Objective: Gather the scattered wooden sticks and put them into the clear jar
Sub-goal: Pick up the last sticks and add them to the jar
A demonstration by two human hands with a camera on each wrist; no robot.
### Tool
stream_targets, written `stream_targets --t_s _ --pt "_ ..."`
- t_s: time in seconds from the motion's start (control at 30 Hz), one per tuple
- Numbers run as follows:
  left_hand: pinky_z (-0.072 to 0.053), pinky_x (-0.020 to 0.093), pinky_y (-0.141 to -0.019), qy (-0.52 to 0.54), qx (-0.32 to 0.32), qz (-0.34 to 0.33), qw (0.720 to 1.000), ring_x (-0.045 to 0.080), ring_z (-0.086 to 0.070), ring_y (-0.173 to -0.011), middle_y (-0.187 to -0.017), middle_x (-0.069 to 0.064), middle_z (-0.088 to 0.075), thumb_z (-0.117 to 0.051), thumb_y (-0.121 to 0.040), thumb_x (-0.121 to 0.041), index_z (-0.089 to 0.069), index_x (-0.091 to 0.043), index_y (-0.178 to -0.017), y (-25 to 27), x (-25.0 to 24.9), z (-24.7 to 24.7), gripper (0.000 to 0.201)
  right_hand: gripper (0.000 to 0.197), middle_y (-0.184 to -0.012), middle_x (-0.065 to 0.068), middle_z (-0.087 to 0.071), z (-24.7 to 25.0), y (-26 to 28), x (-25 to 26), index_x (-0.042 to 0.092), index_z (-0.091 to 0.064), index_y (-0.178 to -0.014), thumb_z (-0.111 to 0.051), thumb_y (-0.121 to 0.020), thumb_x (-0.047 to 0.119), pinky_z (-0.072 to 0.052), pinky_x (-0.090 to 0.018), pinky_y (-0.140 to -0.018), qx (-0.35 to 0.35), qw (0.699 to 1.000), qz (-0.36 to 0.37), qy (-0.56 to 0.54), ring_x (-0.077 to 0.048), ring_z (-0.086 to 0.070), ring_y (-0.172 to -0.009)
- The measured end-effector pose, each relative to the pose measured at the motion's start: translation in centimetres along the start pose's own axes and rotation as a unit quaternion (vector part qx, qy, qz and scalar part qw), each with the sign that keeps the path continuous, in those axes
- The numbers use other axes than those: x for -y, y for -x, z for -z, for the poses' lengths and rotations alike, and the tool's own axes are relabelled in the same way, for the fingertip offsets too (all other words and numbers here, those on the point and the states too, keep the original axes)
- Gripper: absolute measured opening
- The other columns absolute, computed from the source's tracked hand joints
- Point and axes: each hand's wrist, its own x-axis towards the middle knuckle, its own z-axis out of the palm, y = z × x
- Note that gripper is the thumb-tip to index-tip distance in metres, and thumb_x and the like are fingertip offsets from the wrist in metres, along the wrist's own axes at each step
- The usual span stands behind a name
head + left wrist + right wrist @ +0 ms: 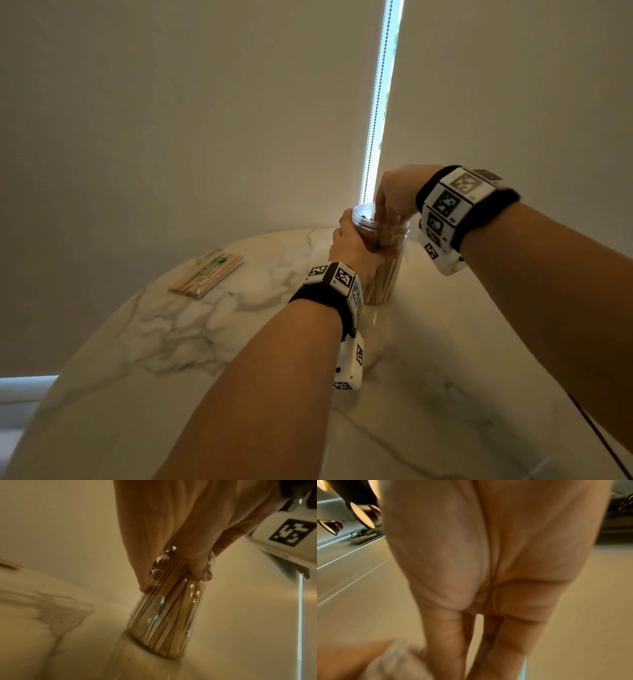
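Note:
A clear jar (pixel 388 270) packed with wooden sticks (pixel 380 287) stands on the marble table (pixel 205 342), near its far edge. My left hand (pixel 356 246) grips the jar around its upper part. In the left wrist view the thumb and fingers (pixel 199 569) wrap the jar (pixel 163 622), whose base touches the table, and the sticks (pixel 154 635) fill it. My right hand (pixel 390 198) hangs over the jar mouth with straight fingers (pixel 447 635) pointing down into it. Its fingertips are hidden inside the mouth.
A flat packet of wooden sticks (pixel 207 274) lies on the table to the left of the jar; its edge shows as the packet (pixel 8 562) in the left wrist view. Roller blinds and a bead chain (pixel 376 102) hang just behind the table.

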Motion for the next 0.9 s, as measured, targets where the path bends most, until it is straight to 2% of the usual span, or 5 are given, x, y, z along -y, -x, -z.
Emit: stream_targets --t_s 0.3,0.47,0.6,0.73,0.9 --pt "-0.042 0.045 -0.109 0.007 -0.001 0.005 1.0 0.026 -0.045 -0.131 -0.145 0.004 -0.04 -0.09 -0.067 -0.032 -0.016 -0.027 -0.154 -0.1 0.1 -0.2 0.115 0.021 -0.111 -0.002 -0.072 -1.9 -0.2 -0.3 0.017 -0.076 -0.109 -0.064 -0.092 0.022 -0.055 -0.036 -0.09 -0.022 0.999 0.01 -0.031 -0.024 -0.065 -0.102" --pt "-0.04 0.044 -0.11 0.004 0.094 0.034 0.995 0.027 -0.045 -0.136 -0.149 0.007 -0.045 -0.093 -0.055 -0.045 -0.007 -0.024 -0.157 0.1 -0.6 2.8 0.135 0.015 -0.093 0.006 -0.072 -1.4 1.1 -1.1 0.031 -0.072 -0.079 -0.067 -0.089 0.022 -0.043 -0.027 -0.074 -0.055 0.99 0.02 -0.13 -0.012 -0.06 -0.082" --pt "-0.037 0.041 -0.112 -0.178 0.134 0.066 0.973 0.026 -0.048 -0.134 -0.147 0.006 -0.05 -0.074 -0.077 -0.059 -0.032 -0.016 -0.153 -0.3 -0.1 10.4 0.097 0.017 -0.089 0.003 -0.069 -1.9 2.7 0.0 0.02 -0.076 -0.091 -0.062 -0.094 0.029 -0.038 -0.026 -0.075 -0.146 0.971 0.021 -0.19 -0.017 -0.059 -0.087" --pt "-0.044 0.034 -0.099 -0.415 0.047 0.116 0.901 0.027 -0.058 -0.12 -0.133 0.011 -0.062 -0.054 -0.099 -0.043 -0.063 -0.004 -0.129 -1.4 3.1 18.6 0.049 0.021 -0.089 0.0 -0.068 -2.6 4.8 2.9 0.017 -0.074 -0.098 -0.057 -0.098 0.031 -0.038 -0.027 -0.074 -0.22 0.948 0.063 -0.223 -0.017 -0.057 -0.082" --pt "-0.049 0.031 -0.087 -0.503 0.08 0.24 0.826 0.027 -0.062 -0.106 -0.116 0.009 -0.067 -0.075 -0.083 -0.048 -0.063 -0.005 -0.126 -0.2 8.0 23.0 0.062 0.019 -0.077 0.005 -0.063 -4.2 6.9 6.6 0.02 -0.071 -0.091 -0.058 -0.097 0.032 -0.038 -0.025 -0.071 -0.203 0.938 0.114 -0.256 -0.016 -0.058 -0.078"
